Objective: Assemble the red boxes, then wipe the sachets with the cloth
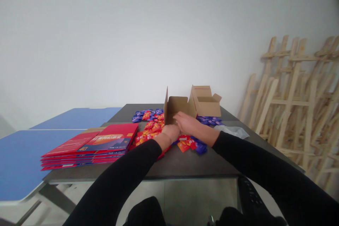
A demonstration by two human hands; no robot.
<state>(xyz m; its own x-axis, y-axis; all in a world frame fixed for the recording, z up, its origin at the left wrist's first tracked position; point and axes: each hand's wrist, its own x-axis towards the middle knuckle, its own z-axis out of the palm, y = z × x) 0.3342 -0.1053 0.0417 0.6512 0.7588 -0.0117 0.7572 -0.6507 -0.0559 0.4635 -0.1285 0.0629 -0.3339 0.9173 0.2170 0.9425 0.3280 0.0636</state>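
Left hand (171,132): in a black sleeve, back of the hand uppermost, fingers curled inward; whether they pinch anything cannot be told, the fingertips being hidden.

Right hand (185,123): in a black sleeve, reaching in from the other side, fingers bent and meeting the left hand, overlapping it in view; whether they grip anything cannot be told.

Open cardboard box (178,105): brown, directly at both hands and rising just beyond them, flaps standing, plain interior visible. Contact between hands and box cannot be made out.

Red-and-orange sachets (148,134): a loose heap, left of the left hand and running beyond it; more just below the right hand.

Purple sachets (200,147): several just below the right hand, near its wrist; others farther out, beyond both hands to left and right.

Second cardboard box (208,107): brown, open, beyond the right hand and to its right, purple sachets at its base.

Clear plastic bag (233,131): crumpled, right of the right hand, beside the forearm.

Stack of printed cartons (111,137): flat, red and blue with pale lettering, well left of the left hand.

Dark table (185,167): beneath all the above.

Blue table-tennis table (22,155): far left of the left hand.

Wooden easels (291,100): several, far right of the right hand, against a white wall (159,35).
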